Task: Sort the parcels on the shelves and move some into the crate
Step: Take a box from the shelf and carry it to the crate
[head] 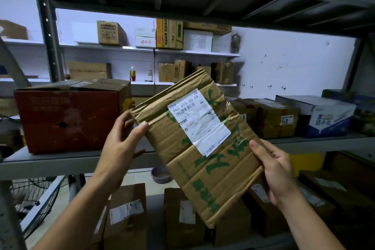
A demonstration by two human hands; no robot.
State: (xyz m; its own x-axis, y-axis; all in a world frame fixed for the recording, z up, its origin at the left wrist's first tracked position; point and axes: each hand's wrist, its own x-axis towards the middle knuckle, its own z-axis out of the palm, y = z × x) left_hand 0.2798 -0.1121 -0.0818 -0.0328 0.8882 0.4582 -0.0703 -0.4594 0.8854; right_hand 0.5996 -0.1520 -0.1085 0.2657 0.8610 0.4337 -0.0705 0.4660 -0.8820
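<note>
I hold a flat brown cardboard parcel [205,160] tilted in front of the grey metal shelf [67,160]. It carries green printed characters and a white shipping label facing me. My left hand [121,146] grips its upper left edge, thumb on the front. My right hand [272,168] grips the right edge, thumb on the front face. No crate is in view.
A red-brown box [69,117] stands on the shelf at left. Brown parcels [274,117] and a blue-white carton [322,115] sit at right. Several labelled parcels [127,217] stand on the lower shelf. White wall shelves with boxes [172,34] are behind. A fan [34,199] stands low left.
</note>
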